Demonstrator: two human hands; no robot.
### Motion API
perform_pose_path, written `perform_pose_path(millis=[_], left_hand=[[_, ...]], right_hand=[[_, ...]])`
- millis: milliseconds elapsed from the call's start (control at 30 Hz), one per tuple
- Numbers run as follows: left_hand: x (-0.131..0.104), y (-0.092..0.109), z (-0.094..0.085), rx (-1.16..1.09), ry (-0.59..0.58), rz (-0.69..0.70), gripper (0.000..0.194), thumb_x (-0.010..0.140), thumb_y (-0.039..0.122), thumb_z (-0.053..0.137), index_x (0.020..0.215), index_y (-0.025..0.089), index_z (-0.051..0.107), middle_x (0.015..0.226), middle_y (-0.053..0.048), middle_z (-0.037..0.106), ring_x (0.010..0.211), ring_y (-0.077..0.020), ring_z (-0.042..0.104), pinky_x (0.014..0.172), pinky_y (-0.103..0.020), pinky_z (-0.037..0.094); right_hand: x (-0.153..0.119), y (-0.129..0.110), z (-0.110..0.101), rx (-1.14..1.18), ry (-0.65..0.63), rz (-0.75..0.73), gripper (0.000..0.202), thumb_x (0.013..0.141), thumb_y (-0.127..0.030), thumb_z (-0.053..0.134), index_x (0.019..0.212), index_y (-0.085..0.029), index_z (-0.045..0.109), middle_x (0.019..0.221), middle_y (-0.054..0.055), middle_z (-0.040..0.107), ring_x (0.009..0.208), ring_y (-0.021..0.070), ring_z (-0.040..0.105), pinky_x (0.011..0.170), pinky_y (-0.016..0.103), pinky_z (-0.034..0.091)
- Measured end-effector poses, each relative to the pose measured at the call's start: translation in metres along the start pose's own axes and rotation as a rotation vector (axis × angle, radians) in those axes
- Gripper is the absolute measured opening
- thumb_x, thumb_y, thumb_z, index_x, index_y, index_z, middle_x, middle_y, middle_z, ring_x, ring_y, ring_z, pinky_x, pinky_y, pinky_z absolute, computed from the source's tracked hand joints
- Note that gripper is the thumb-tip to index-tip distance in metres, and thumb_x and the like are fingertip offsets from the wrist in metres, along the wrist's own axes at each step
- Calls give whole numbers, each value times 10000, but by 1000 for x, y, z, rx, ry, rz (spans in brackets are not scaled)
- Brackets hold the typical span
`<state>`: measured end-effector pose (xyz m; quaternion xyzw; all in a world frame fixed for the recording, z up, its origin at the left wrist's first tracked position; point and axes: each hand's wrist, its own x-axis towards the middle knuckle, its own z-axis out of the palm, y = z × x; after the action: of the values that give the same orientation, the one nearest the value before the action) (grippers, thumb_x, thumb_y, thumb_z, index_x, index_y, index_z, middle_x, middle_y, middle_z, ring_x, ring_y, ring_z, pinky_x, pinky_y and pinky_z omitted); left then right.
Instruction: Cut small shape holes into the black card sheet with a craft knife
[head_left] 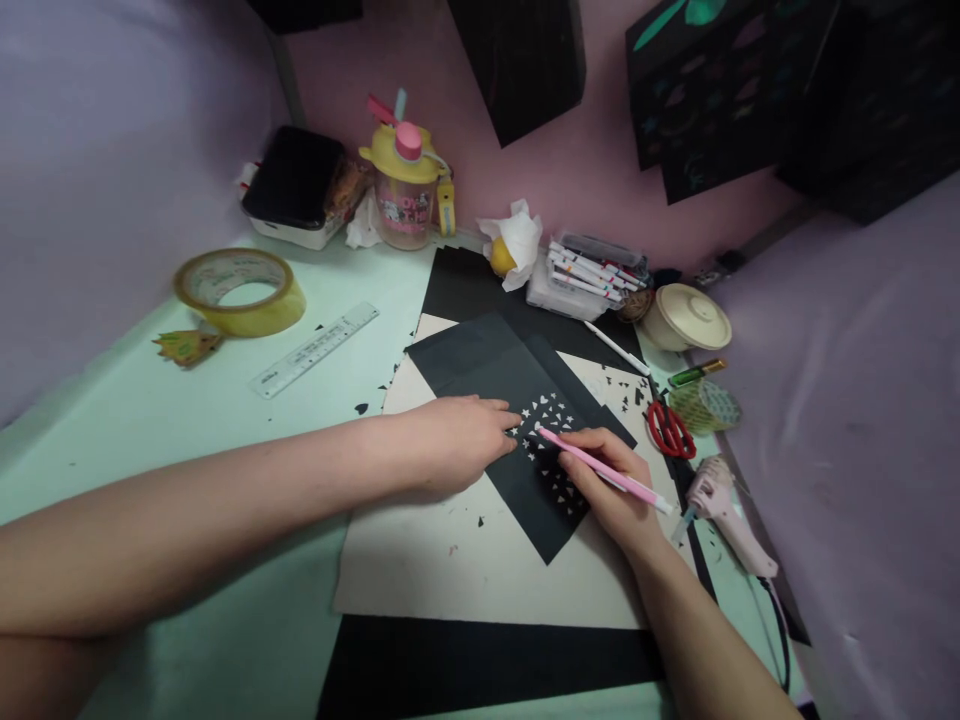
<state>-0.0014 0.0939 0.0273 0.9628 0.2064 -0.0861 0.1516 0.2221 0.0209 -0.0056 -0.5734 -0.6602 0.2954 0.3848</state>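
Note:
My right hand grips a slim pink craft knife, its tip on a black sheet of paper. The blade itself is too small to make out. Small cut-out hearts, stars and triangles pattern that sheet around the tip. My left hand lies flat with its fingers stretched over the paper's left part, fingertips beside the cut-outs. Beneath the sheet is a cream board, with black scraps scattered on it.
To the left are a clear ruler and a tape roll. A drink cup and pen box stand at the back. Red-handled scissors, a green tape roll and a corded glue gun lie right.

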Motion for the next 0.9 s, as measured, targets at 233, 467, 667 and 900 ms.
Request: perform_pose_path(millis=[233,467,667,900], left_hand=[[-1,1,-1,-50,19,-3,465,761,121,507,1215,140,601,1415,-130,453,1287,-298,419,1036,-414,361],[-1,1,1,-52,19,-18,475,762,113,503,1224,170,594,1420,-111,451,1294,-300,408,1023,-429,376],[-1,1,1,-74,29,-19,469,757,97,497,1209,158,606,1422,-119,446,1304,-317,397,1028,-449,374],[-1,1,0,-23,6,-20,476,767,120,503,1232,182,587,1421,-93,455,1297,-287,403,1027,-413,378]], right_hand=[[-1,3,6,15,-55,40,95,814,-217,580,777,-190,663,654,-1,650,595,144,601,554,243,474],[1,1,9,36,-70,143,131,818,-238,584,744,-172,669,626,3,653,551,131,583,511,224,450],[0,3,10,40,-77,149,157,836,-249,576,740,-171,673,630,9,656,547,131,579,502,227,449],[0,3,11,41,-89,152,158,845,-249,568,759,-173,676,634,9,650,528,126,568,481,225,447]])
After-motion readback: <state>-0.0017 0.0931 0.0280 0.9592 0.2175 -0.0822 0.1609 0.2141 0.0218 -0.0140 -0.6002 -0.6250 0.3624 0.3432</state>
